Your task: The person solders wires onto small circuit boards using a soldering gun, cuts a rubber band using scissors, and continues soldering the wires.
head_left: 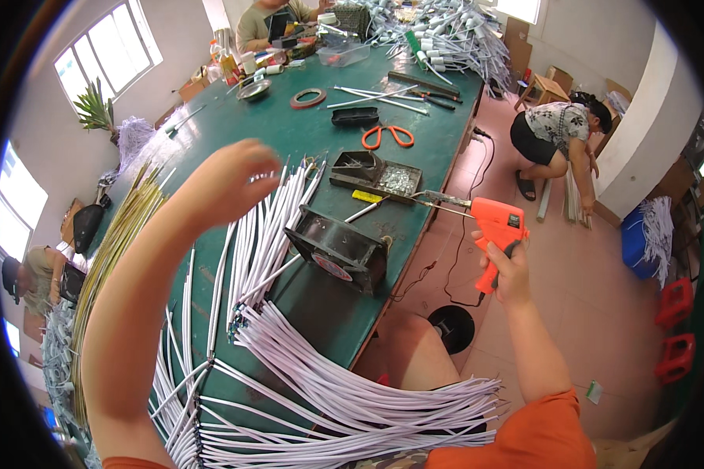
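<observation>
My right hand (510, 273) is wrapped round the handle of an orange soldering gun (497, 227), held past the table's right edge. Its metal tip points left, toward a black tray (375, 176) holding shiny bits. My left hand (238, 180) is raised over the table, its fingers curled and smeared by motion; whether anything is between them I cannot make out. Below it lies a bundle of white cables (278, 211). A black box-shaped fan (340, 250) stands beside them. More white cables (352, 352) stretch across the front edge and over my lap.
Orange-handled scissors (387, 137), a tape roll (308, 98) and pliers (438, 99) lie farther back on the green table (266, 133). White parts are heaped (446, 39) at the far end. Other people sit at the table; one person (559, 133) bends down at right. A cord (477, 180) trails across the floor.
</observation>
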`<state>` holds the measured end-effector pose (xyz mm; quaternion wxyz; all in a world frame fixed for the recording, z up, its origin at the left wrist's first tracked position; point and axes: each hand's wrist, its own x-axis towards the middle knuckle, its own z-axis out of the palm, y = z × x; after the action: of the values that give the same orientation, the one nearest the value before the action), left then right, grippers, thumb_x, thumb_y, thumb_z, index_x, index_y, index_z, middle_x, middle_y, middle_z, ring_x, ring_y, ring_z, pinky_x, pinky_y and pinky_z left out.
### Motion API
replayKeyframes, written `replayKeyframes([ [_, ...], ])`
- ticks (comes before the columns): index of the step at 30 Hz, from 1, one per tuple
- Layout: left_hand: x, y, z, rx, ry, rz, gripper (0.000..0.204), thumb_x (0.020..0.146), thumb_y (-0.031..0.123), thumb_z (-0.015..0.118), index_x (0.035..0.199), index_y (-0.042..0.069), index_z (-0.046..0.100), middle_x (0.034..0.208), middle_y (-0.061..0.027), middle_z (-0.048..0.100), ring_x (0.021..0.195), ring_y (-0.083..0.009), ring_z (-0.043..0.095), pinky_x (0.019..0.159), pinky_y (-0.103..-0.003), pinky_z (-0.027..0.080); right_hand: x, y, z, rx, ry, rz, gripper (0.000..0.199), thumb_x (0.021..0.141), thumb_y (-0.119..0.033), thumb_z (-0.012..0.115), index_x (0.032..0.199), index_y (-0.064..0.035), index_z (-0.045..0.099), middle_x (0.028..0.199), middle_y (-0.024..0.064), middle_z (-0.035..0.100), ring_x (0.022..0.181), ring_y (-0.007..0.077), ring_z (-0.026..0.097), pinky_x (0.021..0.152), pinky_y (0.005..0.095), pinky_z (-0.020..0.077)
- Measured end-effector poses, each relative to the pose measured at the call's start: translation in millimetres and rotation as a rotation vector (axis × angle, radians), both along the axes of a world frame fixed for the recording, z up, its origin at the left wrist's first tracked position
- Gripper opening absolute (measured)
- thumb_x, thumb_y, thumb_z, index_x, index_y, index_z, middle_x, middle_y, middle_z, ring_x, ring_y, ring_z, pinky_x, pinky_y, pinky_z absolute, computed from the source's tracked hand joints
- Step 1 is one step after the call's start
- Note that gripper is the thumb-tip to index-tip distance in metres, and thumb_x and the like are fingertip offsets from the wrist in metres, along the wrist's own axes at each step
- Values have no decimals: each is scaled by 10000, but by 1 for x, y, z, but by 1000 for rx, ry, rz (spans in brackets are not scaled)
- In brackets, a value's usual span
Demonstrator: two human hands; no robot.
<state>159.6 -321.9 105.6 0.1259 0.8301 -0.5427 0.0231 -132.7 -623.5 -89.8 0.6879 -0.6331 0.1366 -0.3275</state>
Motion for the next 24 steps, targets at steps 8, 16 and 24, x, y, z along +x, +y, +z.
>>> replayKeyframes([
  [8, 68, -128, -53, 151, 65, -225, 325, 892, 204, 686, 1169, 36, 650, 1097, -150, 643, 1031, -296, 620, 912, -391, 491, 4, 4, -1, 72, -17, 30, 333, 924, -113, 603, 1233, 0, 552, 1126, 111, 657, 717, 110, 565, 663, 266, 493],
  [16, 73, -148, -94, 269, -15, -322, 179, 828, 152, 707, 943, 17, 685, 969, -152, 631, 937, -352, 619, 823, -424, 491, 3, 3, -7, 71, -43, 22, 346, 937, -112, 602, 1260, -2, 543, 1158, 118, 651, 747, 100, 579, 671, 252, 507],
  [24, 63, -142, -103, 214, -40, -239, 187, 826, 212, 702, 909, 45, 687, 975, -152, 650, 950, -357, 631, 839, -453, 498, -7, 8, -3, 6, 53, 15, 354, 932, -110, 597, 1263, -2, 535, 1170, 118, 651, 731, 101, 579, 665, 260, 508],
])
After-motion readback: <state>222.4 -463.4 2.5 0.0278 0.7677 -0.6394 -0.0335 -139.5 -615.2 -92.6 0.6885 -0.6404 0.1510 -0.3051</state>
